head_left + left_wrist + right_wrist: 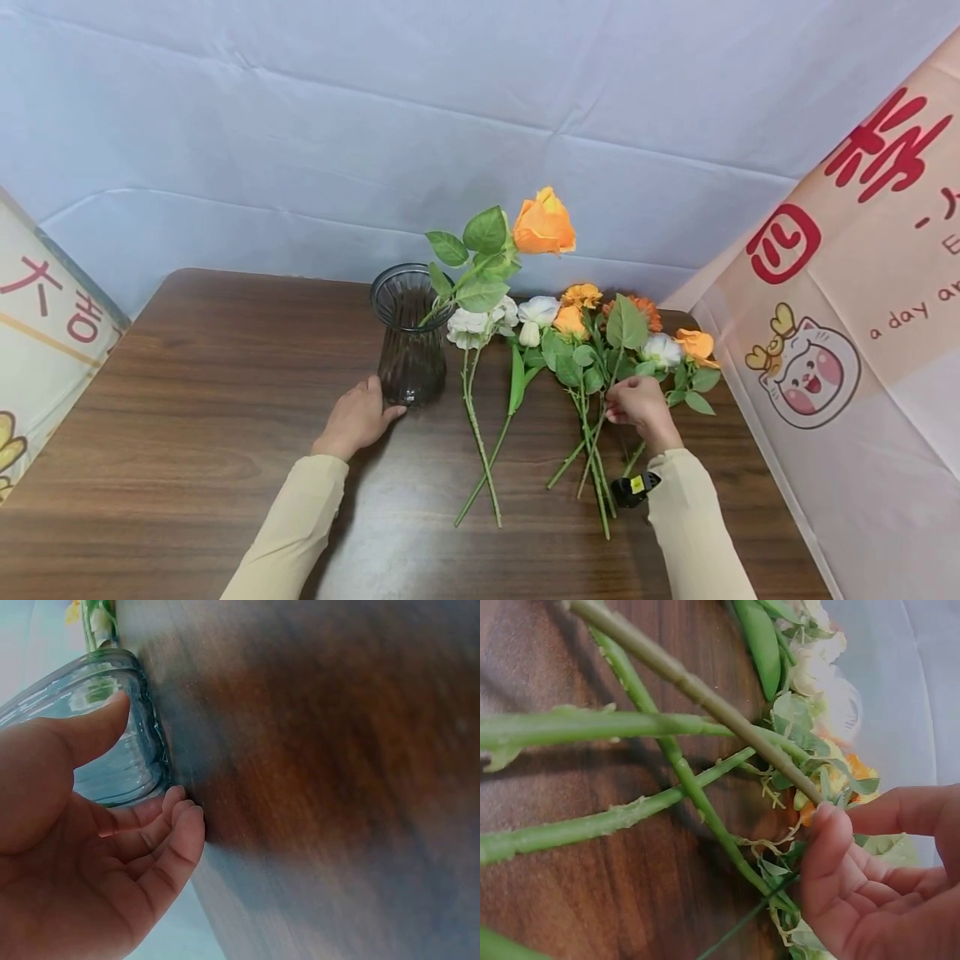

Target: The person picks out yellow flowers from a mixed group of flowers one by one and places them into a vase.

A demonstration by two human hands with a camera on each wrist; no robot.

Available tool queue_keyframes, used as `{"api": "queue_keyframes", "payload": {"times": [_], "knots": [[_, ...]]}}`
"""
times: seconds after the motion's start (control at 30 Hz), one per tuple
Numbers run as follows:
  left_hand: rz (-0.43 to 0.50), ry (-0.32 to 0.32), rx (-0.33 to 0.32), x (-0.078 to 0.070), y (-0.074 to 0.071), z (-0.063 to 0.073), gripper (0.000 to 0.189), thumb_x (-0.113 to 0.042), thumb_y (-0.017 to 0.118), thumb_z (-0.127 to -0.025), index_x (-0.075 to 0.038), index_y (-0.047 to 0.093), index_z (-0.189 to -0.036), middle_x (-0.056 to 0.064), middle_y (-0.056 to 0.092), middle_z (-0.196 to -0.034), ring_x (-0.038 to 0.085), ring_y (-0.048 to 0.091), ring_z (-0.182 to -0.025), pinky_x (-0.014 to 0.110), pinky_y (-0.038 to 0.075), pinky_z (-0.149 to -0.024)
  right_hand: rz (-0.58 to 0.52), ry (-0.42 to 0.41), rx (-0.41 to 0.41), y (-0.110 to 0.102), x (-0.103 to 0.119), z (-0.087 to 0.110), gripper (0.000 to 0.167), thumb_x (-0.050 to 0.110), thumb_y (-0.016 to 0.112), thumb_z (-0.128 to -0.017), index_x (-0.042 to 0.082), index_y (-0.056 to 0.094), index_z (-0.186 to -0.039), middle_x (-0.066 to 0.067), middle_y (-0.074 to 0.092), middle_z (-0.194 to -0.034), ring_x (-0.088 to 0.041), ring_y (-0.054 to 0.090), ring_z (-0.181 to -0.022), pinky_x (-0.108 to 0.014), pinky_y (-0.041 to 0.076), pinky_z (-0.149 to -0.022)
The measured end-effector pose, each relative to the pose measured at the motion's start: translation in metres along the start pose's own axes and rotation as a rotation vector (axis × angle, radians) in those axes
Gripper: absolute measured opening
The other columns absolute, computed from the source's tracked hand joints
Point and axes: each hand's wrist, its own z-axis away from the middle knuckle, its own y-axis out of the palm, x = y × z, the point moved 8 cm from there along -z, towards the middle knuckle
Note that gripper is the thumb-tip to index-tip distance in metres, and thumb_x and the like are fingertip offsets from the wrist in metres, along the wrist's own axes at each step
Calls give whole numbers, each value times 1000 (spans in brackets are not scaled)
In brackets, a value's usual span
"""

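Observation:
My left hand (356, 421) holds the base of a smoky, ribbed glass vase (412, 367), its thumb along the near side and fingers curled beside the bottom edge. The vase stands upright. An orange rose (546, 223) with green leaves leans out of it to the right. At the flower pile, my right hand (641, 408) pinches a brownish flower stem (697, 690) between thumb and forefinger. That stem crosses over several green stems (630, 816); I cannot tell which bloom it carries.
White flowers (480, 323) on long crossed stems lie between vase and pile. The pile has orange blooms (581, 296) and pale ones, with leaves near the table's back right. A white cloth wall (300, 167) rises behind the brown table (187, 417); a printed panel (847, 275) borders the right.

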Motion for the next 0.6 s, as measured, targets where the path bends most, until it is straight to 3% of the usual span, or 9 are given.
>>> {"api": "queue_keyframes", "payload": {"times": [0.6], "knots": [[-1, -12, 11, 0, 0, 0, 57, -36, 61, -87, 12, 43, -111, 28, 54, -102, 42, 54, -96, 50, 43, -82, -75, 8, 74, 1, 13, 14, 25, -2, 43, -89, -20, 45, -106, -15, 59, -71, -17, 61, -57, -29, 54, -58]]}}
